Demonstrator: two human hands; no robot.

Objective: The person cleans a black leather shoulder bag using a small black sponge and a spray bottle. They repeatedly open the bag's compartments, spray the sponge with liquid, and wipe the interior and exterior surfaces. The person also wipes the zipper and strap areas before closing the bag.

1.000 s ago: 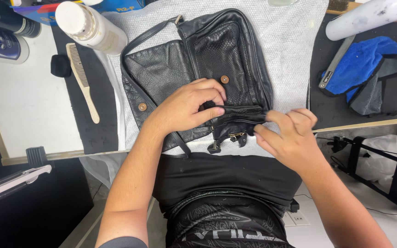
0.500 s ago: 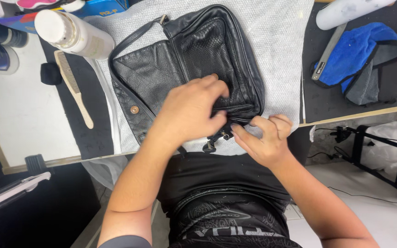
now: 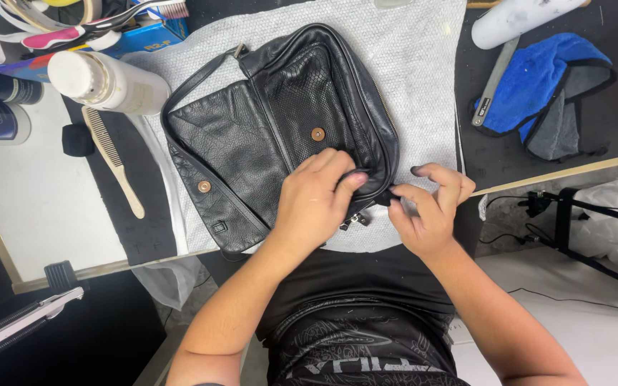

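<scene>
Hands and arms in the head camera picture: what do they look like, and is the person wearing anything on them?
Both the left hand and the right hand are bare: no gloves, rings or watch show. The forearms are bare too, with no sleeves reaching them. The fingernails look short and plain. The person wears a black shirt with a pale grey printed pattern.

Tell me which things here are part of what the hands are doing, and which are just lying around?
In use:
black leather bag
left hand, pressing on the bag
right hand, pinching the bag's near edge
grey cloth under the bag

Lying about:
wooden comb
white bottle
blue towel
white tube
</scene>
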